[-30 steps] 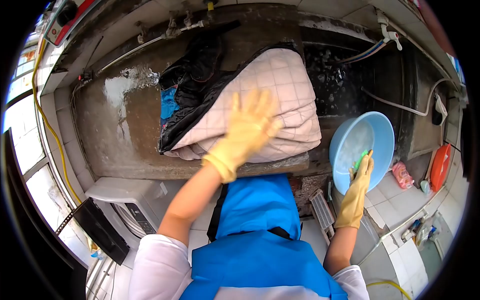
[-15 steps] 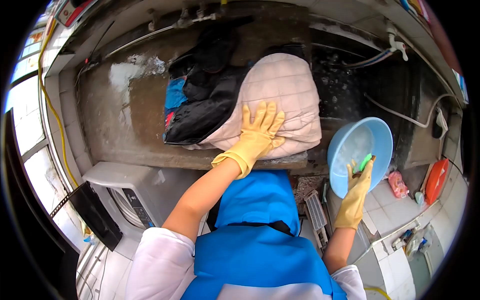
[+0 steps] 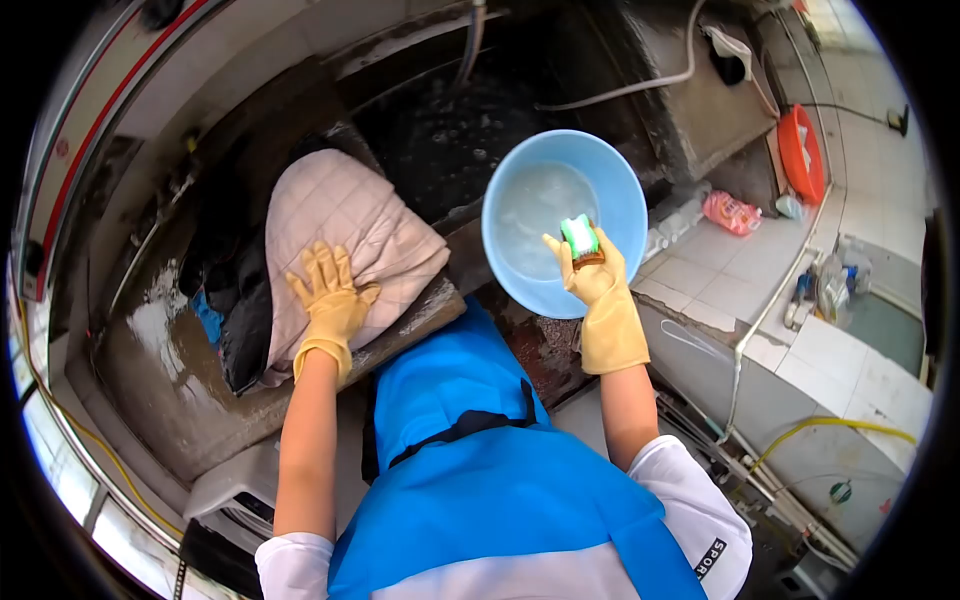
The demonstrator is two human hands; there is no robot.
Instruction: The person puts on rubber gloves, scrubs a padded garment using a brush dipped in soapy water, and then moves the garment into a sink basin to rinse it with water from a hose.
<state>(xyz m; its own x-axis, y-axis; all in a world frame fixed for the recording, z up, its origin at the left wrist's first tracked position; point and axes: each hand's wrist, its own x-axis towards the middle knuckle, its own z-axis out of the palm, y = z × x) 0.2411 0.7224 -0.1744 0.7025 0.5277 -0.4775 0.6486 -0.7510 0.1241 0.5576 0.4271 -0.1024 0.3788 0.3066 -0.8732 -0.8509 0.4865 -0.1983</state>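
Note:
My left hand (image 3: 332, 308), in a yellow rubber glove, lies flat with spread fingers on a pale pink quilted cloth (image 3: 335, 205). The cloth rests on a wet stone slab (image 3: 165, 395), and a black garment (image 3: 245, 325) with a blue patch lies against its left side. In my right hand (image 3: 605, 300), gloved the same way, is a scrub brush (image 3: 580, 240) with green and white bristles and a brown back. Its bristles face up, over the near inside of a light blue basin (image 3: 505, 225) that holds cloudy water.
Behind the basin is a dark water trough (image 3: 430, 125) with a hose (image 3: 640, 92) across its edge. A pink bag (image 3: 732, 213) and an orange basin (image 3: 800, 155) are at the right. A washing machine (image 3: 235, 490) stands below the slab at the left.
The view has swung right, bringing the basin nearer the middle. My right hand has turned the brush so its bristles show upward. My left hand stays flat on the cloth.

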